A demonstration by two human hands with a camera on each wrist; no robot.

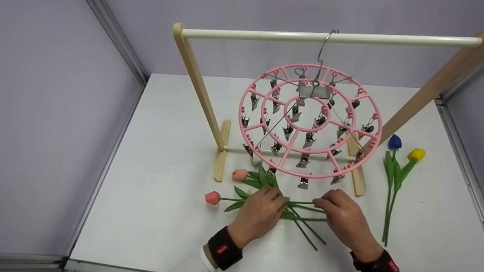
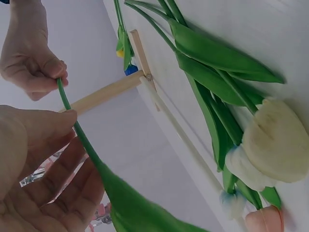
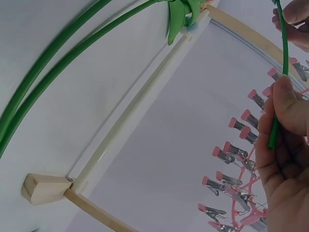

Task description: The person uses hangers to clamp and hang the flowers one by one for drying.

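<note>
A white table [image 1: 162,156] is enclosed by pale lilac walls, and a wooden rack [image 1: 202,96] with a white crossbar stands on it. A round pink clip hanger [image 1: 309,121] is hung from that bar by a metal hook, its metal clips dangling below the ring.

In front of the rack, just below the hanger's near edge, a small bunch of artificial tulips is laid on the table. A red tulip [image 1: 212,198] is held at its green stem by both hands. The stem is pinched between thumb and forefinger of the left hand [image 1: 258,213], near the leaves, with the remaining fingers loosely curled. The bare end of the same stem is pinched between thumb and fingertips of the right hand [image 1: 343,216]. The red bloom is seen to the left of the rack's near foot, lying against the table. A peach tulip [image 1: 240,175] is placed just behind it, beside that foot.

To the right of the rack, well apart from the hands, a blue tulip [image 1: 395,142] and a yellow tulip [image 1: 416,154] are laid side by side.
</note>
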